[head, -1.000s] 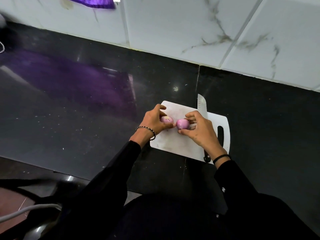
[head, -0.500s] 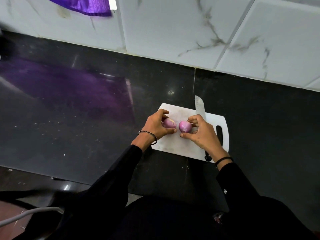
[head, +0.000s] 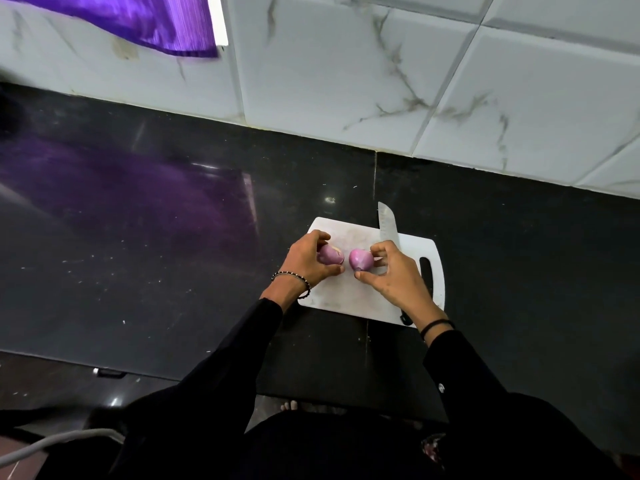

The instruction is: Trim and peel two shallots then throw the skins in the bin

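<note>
Above the white plastic cutting board (head: pixel 349 299) on the glossy black tabletop (head: pixel 173 258), the left hand (head: pixel 306 263) curls its grip round a small pink-purple shallot (head: pixel 329 255). The right hand (head: pixel 394 280) pinches a second pink shallot (head: pixel 360 260), probably exposing the skins for peeling. The steel-bladed knife (head: pixel 387 221) lies set aside under that hand.

Black glossy counter (head: pixel 138 289), pale specks on it, one seam running in from its back edge. White grey-veined wall tiles (head: pixel 329 64) behind. Purple cloth (head: pixel 149 22) over the tiles, reflected on the counter's left part. Grey cable (head: pixel 52 445) below the front edge.
</note>
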{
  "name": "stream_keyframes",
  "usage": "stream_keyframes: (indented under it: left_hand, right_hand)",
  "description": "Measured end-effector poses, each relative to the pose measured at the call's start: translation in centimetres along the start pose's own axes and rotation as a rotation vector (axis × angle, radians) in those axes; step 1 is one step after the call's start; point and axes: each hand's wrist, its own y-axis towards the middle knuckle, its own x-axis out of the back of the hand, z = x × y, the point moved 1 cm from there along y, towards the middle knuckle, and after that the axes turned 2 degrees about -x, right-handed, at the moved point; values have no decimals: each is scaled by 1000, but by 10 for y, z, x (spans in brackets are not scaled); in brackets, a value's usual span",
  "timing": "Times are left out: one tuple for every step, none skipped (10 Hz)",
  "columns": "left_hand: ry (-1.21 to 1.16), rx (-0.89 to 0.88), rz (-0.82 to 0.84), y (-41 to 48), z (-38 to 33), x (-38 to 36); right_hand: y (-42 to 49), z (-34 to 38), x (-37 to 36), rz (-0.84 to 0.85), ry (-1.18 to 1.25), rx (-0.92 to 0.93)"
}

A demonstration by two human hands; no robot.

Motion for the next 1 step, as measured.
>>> stream_keyframes:
  left_hand:
    - [21,-7,-20,3,-4,-1]
  right_hand:
    - [2,1,0,-38,-9,-3]
